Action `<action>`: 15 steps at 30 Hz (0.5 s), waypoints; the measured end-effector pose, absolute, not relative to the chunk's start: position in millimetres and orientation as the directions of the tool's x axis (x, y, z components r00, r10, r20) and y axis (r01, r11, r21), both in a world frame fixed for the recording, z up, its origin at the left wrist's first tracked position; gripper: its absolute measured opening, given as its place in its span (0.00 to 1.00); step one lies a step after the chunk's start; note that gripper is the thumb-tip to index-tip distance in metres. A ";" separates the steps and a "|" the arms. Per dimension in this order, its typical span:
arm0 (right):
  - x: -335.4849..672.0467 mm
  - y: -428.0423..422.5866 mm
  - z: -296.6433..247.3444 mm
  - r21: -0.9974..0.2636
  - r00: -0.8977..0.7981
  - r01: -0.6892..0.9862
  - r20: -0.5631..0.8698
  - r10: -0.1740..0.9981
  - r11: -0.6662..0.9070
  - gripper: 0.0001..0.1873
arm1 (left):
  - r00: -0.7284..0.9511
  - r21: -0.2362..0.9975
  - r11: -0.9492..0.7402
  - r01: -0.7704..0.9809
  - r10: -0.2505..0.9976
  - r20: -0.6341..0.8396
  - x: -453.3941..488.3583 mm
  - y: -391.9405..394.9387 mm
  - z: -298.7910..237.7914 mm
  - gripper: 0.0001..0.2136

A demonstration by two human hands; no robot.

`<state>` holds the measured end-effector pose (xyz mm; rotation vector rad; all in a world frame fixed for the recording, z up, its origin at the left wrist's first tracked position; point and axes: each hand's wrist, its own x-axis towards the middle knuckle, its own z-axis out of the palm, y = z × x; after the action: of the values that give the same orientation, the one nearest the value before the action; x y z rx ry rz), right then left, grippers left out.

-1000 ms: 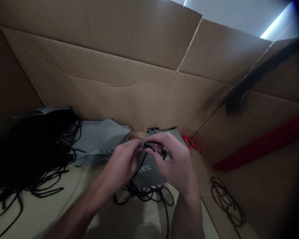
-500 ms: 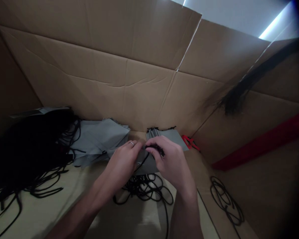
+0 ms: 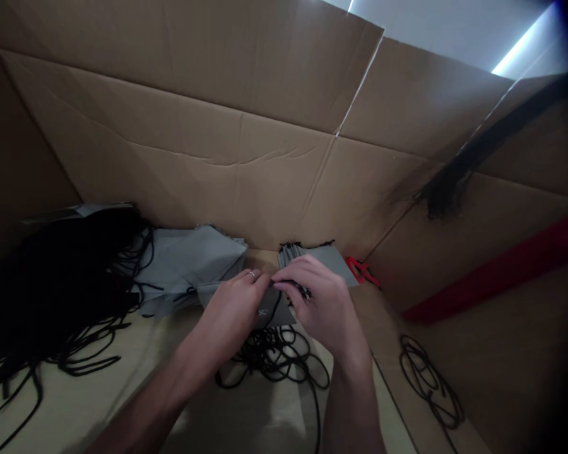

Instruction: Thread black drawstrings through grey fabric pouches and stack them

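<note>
Together, left-hand fingers (image 3: 258, 279) and right-hand fingers (image 3: 288, 285) pinch cord (image 3: 299, 289) on a grey pouch (image 3: 278, 317) in a cardboard box (image 3: 170, 151).

You are facing tall brown cardboard walls (image 3: 170, 82), creased and folded, with a thin pale seam (image 3: 360, 82) splitting the flaps near the top. Over their edge you see a pale ceiling (image 3: 435, 31) and a bright strip light (image 3: 518, 47) at the upper right. A red band (image 3: 497, 268) runs along the right side, and a cardboard floor (image 3: 397, 378) lies below.
</note>
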<state>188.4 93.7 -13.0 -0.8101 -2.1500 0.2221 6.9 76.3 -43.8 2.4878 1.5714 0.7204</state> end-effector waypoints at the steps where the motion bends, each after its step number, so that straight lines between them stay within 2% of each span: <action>1: 188.6 93.9 -13.2 -0.412 -0.465 0.477 0.632 0.620 0.777 0.11 | 0.359 0.332 -0.462 0.822 0.874 0.327 6.6 76.5 -43.8 0.22; 4: 189.9 94.2 -13.8 -0.396 -0.451 0.495 0.643 0.618 0.773 0.13 | 0.380 0.352 -0.479 0.805 0.870 0.315 4.6 77.1 -46.4 0.20; 10: 190.1 92.8 -12.4 -0.396 -0.402 0.537 0.656 0.639 0.745 0.13 | 0.382 0.516 -0.528 0.674 0.848 0.368 -2.4 78.3 -55.8 0.13; 15: 189.2 93.2 -11.7 -0.393 -0.368 0.544 0.681 0.632 0.741 0.14 | 0.365 0.563 -0.527 0.637 0.849 0.381 -2.1 79.2 -54.2 0.11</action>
<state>189.2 93.2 -11.7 -0.8872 -2.0556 0.1263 -2.1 79.2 -54.2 2.3114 1.3083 0.9340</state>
